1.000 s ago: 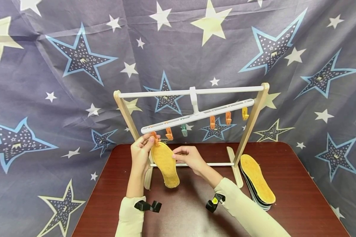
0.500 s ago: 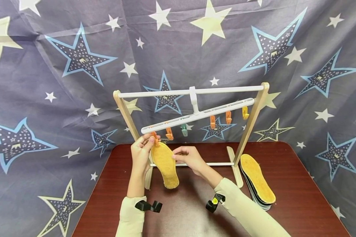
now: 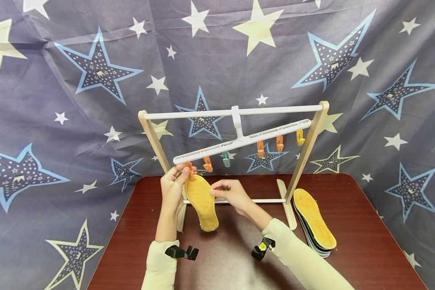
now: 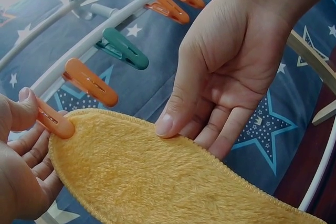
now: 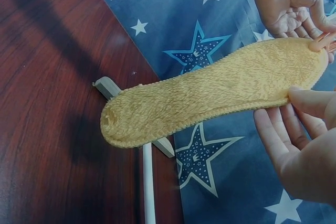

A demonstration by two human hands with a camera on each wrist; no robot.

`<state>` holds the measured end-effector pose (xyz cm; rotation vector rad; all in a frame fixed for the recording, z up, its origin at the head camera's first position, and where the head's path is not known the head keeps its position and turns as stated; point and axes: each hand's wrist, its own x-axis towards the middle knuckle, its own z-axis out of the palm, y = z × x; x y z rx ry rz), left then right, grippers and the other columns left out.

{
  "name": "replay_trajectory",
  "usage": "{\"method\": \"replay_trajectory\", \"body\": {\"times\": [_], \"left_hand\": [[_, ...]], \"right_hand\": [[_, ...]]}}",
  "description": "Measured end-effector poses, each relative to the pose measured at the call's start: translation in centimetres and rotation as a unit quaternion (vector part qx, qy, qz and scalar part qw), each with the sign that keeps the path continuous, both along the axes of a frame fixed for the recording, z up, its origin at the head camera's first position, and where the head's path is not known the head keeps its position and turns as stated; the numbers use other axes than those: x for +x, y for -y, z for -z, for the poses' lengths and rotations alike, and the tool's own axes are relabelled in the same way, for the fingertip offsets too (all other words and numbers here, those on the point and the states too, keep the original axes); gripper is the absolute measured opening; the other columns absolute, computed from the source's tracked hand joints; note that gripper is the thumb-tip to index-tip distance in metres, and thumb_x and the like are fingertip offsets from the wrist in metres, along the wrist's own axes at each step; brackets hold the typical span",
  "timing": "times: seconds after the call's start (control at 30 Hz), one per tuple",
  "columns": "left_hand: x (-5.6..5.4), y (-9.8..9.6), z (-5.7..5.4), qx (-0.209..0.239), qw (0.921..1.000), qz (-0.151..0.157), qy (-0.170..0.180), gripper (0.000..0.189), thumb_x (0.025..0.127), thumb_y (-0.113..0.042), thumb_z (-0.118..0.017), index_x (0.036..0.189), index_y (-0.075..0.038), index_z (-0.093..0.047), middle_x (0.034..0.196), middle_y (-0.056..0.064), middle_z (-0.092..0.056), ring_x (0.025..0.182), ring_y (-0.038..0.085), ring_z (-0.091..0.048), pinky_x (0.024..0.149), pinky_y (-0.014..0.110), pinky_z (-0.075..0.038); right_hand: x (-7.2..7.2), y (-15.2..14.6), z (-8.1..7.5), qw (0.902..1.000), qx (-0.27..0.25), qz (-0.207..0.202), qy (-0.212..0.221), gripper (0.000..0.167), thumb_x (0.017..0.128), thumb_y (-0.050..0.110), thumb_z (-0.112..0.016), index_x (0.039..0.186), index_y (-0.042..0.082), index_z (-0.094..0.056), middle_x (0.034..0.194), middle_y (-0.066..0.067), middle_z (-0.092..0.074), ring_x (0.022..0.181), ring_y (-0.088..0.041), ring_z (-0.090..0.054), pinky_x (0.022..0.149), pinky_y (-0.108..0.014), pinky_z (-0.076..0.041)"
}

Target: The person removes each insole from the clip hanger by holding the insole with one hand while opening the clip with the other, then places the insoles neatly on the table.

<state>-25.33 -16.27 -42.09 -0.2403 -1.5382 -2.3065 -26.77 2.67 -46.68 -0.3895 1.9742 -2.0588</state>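
A fuzzy yellow insole hangs slanted below the left end of a white clip hanger. My left hand pinches the leftmost orange clothespin, whose tip overlaps the insole's upper end. With thumb and fingers, my right hand pinches the insole's right edge near its wide part. In the right wrist view the insole stretches across, its narrow end free above the table. Along the hanger hang more clips: orange, green and yellow.
The tilted hanger hooks over the white top rail of a wooden stand. Right of the stand lies a stack of insoles, a yellow one on top, on the dark red table. A starry cloth covers the background.
Both hands keep their holds almost in place. The insole's lower end has shifted very slightly left and down, and the hanger has barely moved.
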Motion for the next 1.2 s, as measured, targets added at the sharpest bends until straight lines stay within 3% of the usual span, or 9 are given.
{"method": "replay_trajectory", "body": {"times": [0.97, 1.2], "left_hand": [[-0.16, -0.74, -0.05, 0.012, 0.9994, -0.031, 0.010, 0.011, 0.098, 0.003, -0.061, 0.097, 0.002, -0.072, 0.078, 0.001, -0.077, 0.072, 0.012, -0.073, 0.071, 0.021, -0.060], [-0.28, -0.89, 0.06, 0.018, 0.9989, -0.044, -0.001, 0.010, 0.097, 0.003, -0.062, 0.097, 0.007, -0.071, 0.077, 0.001, -0.077, 0.070, 0.011, -0.072, 0.069, 0.021, -0.060]], "right_hand": [[0.42, 0.10, 0.21, 0.9997, -0.017, 0.018, 0.007, 0.021, 0.091, -0.003, -0.071, 0.109, -0.014, -0.069, 0.085, -0.001, -0.073, 0.074, -0.010, -0.070, 0.076, -0.036, -0.065], [0.56, 0.02, 0.12, 0.9996, -0.021, 0.015, -0.008, 0.023, 0.091, -0.003, -0.071, 0.110, -0.016, -0.068, 0.090, -0.010, -0.075, 0.074, -0.009, -0.070, 0.076, -0.037, -0.065]]}}
